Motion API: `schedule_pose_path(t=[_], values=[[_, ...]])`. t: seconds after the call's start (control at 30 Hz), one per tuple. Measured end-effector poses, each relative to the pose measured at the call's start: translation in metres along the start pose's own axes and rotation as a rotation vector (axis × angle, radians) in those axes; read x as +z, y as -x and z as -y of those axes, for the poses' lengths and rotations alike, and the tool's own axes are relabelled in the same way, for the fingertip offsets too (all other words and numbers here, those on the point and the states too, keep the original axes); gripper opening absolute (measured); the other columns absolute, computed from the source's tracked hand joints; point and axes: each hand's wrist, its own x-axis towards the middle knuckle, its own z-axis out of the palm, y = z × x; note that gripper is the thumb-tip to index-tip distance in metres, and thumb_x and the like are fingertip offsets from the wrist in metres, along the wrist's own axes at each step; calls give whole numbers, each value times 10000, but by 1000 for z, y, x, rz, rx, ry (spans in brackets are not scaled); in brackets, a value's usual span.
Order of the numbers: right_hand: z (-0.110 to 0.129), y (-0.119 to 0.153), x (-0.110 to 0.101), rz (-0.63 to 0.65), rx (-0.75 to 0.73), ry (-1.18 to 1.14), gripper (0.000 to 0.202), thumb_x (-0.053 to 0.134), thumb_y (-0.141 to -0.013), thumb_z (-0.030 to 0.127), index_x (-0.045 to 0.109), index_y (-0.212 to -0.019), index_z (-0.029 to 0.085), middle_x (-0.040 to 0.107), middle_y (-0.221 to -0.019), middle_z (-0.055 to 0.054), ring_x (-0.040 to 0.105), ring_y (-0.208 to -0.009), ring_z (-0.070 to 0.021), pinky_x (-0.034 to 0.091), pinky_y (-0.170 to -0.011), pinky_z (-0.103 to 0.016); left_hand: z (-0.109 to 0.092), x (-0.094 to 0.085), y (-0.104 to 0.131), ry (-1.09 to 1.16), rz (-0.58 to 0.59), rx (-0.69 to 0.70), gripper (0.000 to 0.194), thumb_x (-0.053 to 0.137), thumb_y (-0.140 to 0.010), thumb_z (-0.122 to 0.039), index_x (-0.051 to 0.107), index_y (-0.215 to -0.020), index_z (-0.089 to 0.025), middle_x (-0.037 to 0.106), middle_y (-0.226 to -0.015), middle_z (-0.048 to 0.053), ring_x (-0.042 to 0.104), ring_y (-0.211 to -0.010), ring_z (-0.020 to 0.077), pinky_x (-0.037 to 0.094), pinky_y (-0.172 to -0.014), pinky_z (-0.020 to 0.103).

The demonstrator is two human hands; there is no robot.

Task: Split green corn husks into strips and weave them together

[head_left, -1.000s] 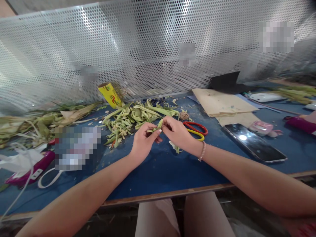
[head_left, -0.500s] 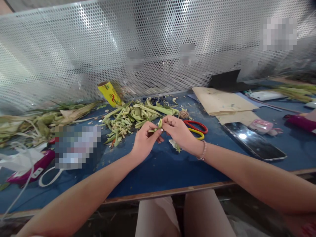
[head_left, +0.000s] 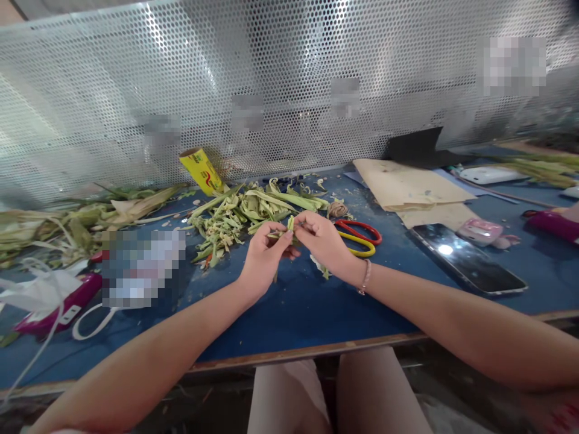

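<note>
A small green strip of corn husk (head_left: 290,223) is pinched between my two hands at the middle of the table. My left hand (head_left: 268,252) grips it with thumb and fingers, its tip pointing up. From the other side, the bent fingers of my right hand (head_left: 323,241) close on the same strip. Just beyond them lies a heap of green husk strips (head_left: 257,208), with many knotted pieces at its left. Beside my right hand are scissors with a red and a yellow handle (head_left: 362,238); their blades are hidden. A pale scrap (head_left: 320,265) shows under that wrist.
A brown twine ball (head_left: 337,209) and a yellow cardboard tube (head_left: 201,171) stand behind. To the right lie brown paper (head_left: 407,184), a phone (head_left: 468,258) and a pink case (head_left: 479,231). At left are a blurred pouch (head_left: 145,268), a purple tool (head_left: 76,304) and dry husks (head_left: 131,211).
Both hands stay together on the husk strip. My right fingers have shifted slightly, and the right wrist has moved a little to the left. The rest of the table looks the same.
</note>
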Motion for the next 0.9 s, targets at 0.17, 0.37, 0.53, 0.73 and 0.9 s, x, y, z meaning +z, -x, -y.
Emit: schedule_pose_path(t=[0.17, 0.37, 0.53, 0.73, 0.9], values=[[0, -1, -2, 31, 5, 54, 64, 421, -698, 139, 424, -649, 181, 410, -469, 75, 383, -432, -64, 264, -429, -192, -1, -1, -1, 31, -10, -25, 153, 634, -672, -264, 527, -710, -162, 590, -518, -37, 577, -492, 82, 452, -490, 178], [-1, 0, -5, 57, 17, 73, 75, 430, -674, 135, 410, -618, 181, 428, -490, 67, 390, -451, -64, 285, -435, -190, 1, -2, -3, 0, 16, -10, 141, 631, -669, -252, 537, -715, -158, 580, -516, -42, 568, -474, 81, 455, -484, 186], [9, -1, -7, 33, 77, 20, 72, 446, -634, 118, 443, -582, 168, 372, -446, 82, 318, -417, -49, 244, -413, -189, 1, 0, -1, -23, 36, 9, 163, 620, -681, -275, 512, -733, -165, 576, -507, -46, 578, -484, 94, 461, -494, 200], [12, -1, -6, 3, 150, -101, 72, 478, -672, 191, 507, -615, 156, 349, -431, 80, 286, -388, -44, 224, -397, -202, 0, 2, 1, -16, 57, 53, 177, 605, -697, -269, 468, -762, -177, 565, -553, -58, 593, -515, 98, 475, -521, 217], [10, 1, -5, -23, 142, -97, 92, 500, -705, 231, 534, -658, 160, 367, -439, 74, 287, -376, -44, 220, -383, -203, -3, -1, 0, -91, 81, 136, 197, 615, -682, -258, 470, -798, -194, 592, -628, -44, 588, -519, 96, 484, -539, 233]])
